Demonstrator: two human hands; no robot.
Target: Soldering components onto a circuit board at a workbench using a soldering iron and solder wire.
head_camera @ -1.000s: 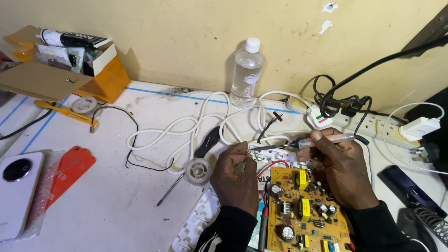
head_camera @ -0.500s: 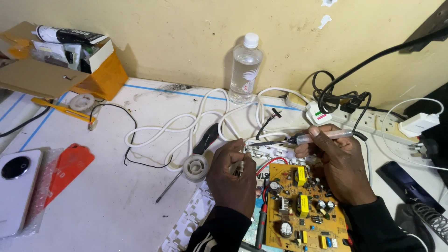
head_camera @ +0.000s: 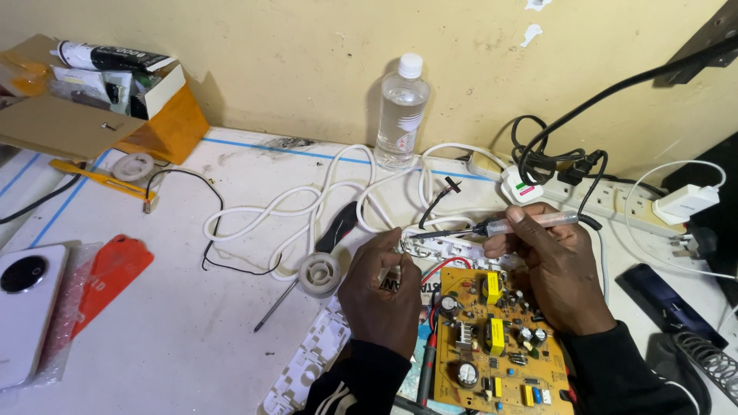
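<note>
- The right hand (head_camera: 557, 265) is gripping a slim soldering iron with a clear handle (head_camera: 530, 223), fingers closed around it like a pen.
- The iron's long axis is lying nearly level, its dark tip pointing left toward the left hand (head_camera: 380, 288).
- The left hand is curling shut just beside that tip; what it is pinching is hidden.
- A yellow rectangular circuit board (head_camera: 496, 346) is lying flat on the white table (head_camera: 177, 338), between and below both hands.

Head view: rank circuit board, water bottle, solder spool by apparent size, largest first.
1. Yellow circuit board, though it lies nearest the camera, which inflates it.
2. Clear water bottle, farther back by the wall, so its rank against the board is unsure.
3. Solder spool, clearly smallest.
</note>
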